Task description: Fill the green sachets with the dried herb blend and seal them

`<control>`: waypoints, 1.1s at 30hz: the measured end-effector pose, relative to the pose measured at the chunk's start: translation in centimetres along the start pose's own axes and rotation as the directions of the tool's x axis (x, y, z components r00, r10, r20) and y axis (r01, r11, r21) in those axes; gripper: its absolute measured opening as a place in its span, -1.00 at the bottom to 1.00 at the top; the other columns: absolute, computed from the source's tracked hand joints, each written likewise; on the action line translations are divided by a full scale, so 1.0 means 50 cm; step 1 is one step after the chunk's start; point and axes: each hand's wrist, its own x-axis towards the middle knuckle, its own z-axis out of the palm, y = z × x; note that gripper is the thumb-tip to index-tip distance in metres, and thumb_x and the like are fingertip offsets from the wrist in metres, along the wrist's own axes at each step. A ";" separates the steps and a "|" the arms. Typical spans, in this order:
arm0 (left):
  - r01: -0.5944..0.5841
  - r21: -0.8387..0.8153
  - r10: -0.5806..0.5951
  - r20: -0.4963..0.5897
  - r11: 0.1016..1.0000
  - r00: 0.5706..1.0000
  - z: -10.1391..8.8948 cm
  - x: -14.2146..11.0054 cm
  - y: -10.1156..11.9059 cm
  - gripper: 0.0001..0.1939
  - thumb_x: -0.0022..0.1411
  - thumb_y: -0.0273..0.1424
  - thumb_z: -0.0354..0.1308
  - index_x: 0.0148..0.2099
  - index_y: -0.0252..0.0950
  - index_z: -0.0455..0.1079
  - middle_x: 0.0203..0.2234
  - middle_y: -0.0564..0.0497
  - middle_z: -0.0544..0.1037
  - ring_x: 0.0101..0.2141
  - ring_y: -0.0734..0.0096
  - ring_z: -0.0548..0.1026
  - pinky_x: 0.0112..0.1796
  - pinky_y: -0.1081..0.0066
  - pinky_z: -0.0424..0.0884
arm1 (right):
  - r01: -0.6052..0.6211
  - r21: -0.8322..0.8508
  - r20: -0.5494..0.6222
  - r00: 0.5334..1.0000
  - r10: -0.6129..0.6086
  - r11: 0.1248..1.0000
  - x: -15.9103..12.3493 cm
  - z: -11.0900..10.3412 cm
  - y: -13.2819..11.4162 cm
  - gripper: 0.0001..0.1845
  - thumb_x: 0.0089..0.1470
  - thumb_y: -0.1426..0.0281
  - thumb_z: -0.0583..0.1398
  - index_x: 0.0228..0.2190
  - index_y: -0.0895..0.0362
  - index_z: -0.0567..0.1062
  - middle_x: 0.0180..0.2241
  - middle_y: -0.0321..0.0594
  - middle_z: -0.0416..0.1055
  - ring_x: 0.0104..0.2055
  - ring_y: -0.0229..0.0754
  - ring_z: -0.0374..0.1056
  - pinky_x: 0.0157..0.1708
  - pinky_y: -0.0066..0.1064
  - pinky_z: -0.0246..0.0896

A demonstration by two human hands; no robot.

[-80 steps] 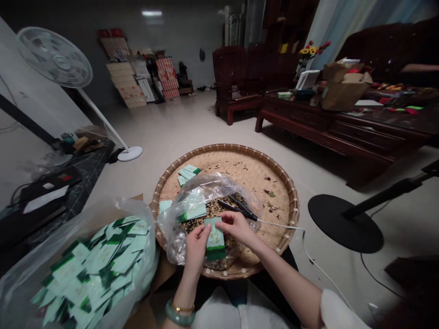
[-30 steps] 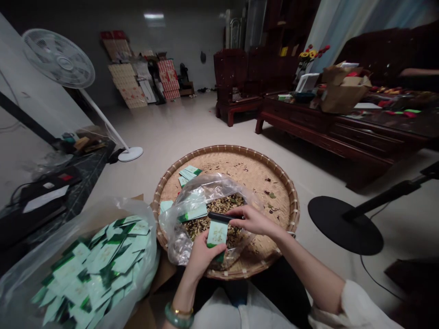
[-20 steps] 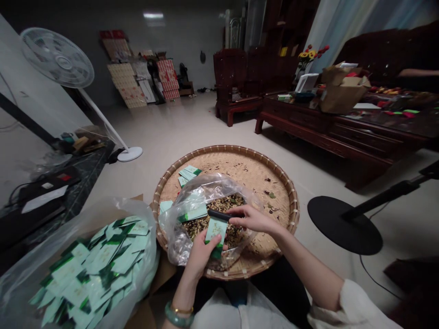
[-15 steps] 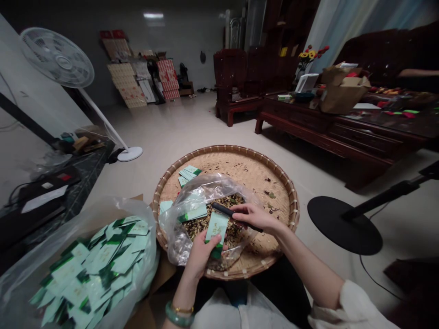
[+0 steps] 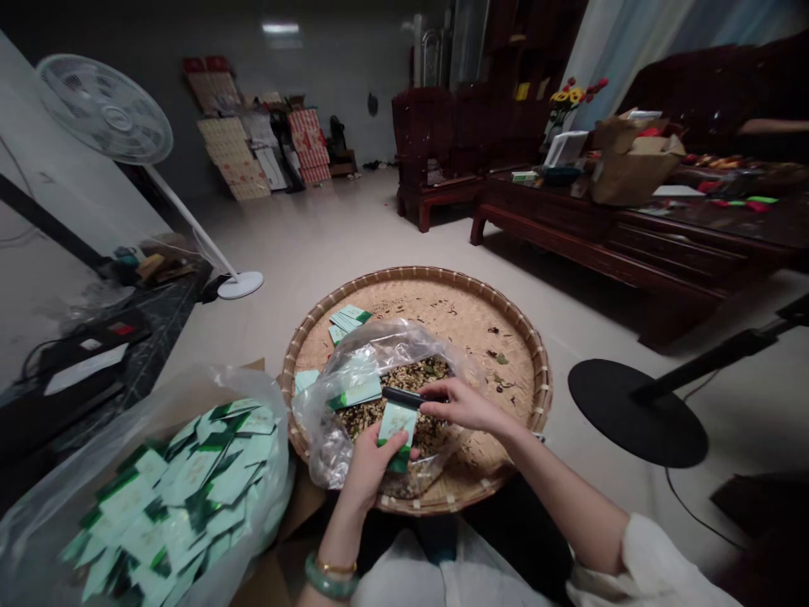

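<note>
My left hand (image 5: 377,459) is closed on a light green packet (image 5: 397,421) with a dark green lower end, thumb on its front. My right hand (image 5: 461,405) grips a slim black bar-shaped tool (image 5: 404,398), which lies nearly level across the packet's top edge. Beneath both hands, an open clear plastic bag (image 5: 319,434) holds a loose dried mix (image 5: 414,375) of pale and dark bits. Several more packets (image 5: 360,393) rest at the bag's left side. The bag sits on a round woven bamboo tray (image 5: 461,297).
At the left stands a large plastic bag (image 5: 265,539) full of green packets (image 5: 183,489). A white fan (image 5: 117,118) is behind it. To the right are a black round stand base (image 5: 638,413) and a dark wooden table (image 5: 607,232). Someone's forearm (image 5: 774,126) shows far right.
The black tool has turned from a slant to nearly level and come down onto the packet's top edge. My right hand shifted slightly left; my left hand has barely moved.
</note>
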 end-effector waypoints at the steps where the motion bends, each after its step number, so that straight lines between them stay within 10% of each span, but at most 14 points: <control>1: 0.006 -0.004 -0.006 -0.001 1.000 1.000 0.000 0.000 0.000 -0.54 -0.18 -0.19 0.38 -0.28 -0.40 0.41 -0.51 -0.01 0.56 -0.56 0.35 0.55 -0.55 0.48 0.44 | -0.029 0.043 0.026 0.999 0.028 0.999 0.001 -0.002 0.005 -0.64 -0.02 0.23 0.22 -0.22 0.20 0.52 -0.45 -0.27 0.40 -0.48 -0.30 0.20 -0.52 -0.50 0.08; 24: 0.031 -0.025 -0.031 -0.021 0.999 0.999 -0.012 0.002 0.006 -0.55 -0.24 -0.20 0.40 -0.35 -0.39 0.39 -0.63 0.07 0.51 -0.57 0.36 0.54 -0.58 0.49 0.43 | -0.089 0.186 0.026 0.996 0.085 0.979 0.013 -0.023 0.044 -0.55 -0.01 0.18 0.21 -0.12 0.18 0.48 -0.46 -0.25 0.46 -0.57 -0.33 0.24 -0.64 -0.53 0.10; 28: 0.024 -0.047 -0.026 -0.054 0.999 0.998 -0.020 -0.002 0.000 -0.53 -0.25 -0.19 0.41 -0.34 -0.39 0.39 -0.60 0.07 0.50 -0.58 0.38 0.54 -0.59 0.49 0.43 | -0.043 -0.155 -0.187 0.982 0.014 0.987 0.024 -0.041 0.073 -0.57 0.02 0.23 0.21 -0.08 0.16 0.46 -0.23 -0.11 0.50 -0.34 -0.14 0.40 -0.41 -0.39 0.28; 33: 0.016 -0.045 -0.017 -0.041 0.999 0.999 -0.017 -0.009 -0.001 -0.54 -0.23 -0.18 0.40 -0.35 -0.39 0.37 -0.62 0.08 0.48 -0.59 0.38 0.53 -0.61 0.51 0.40 | -0.020 -0.619 -0.302 0.929 -0.214 0.785 0.053 -0.034 0.106 -0.60 0.02 0.42 0.19 -0.05 0.18 0.42 -0.12 -0.01 0.45 -0.08 0.00 0.34 -0.09 -0.23 0.20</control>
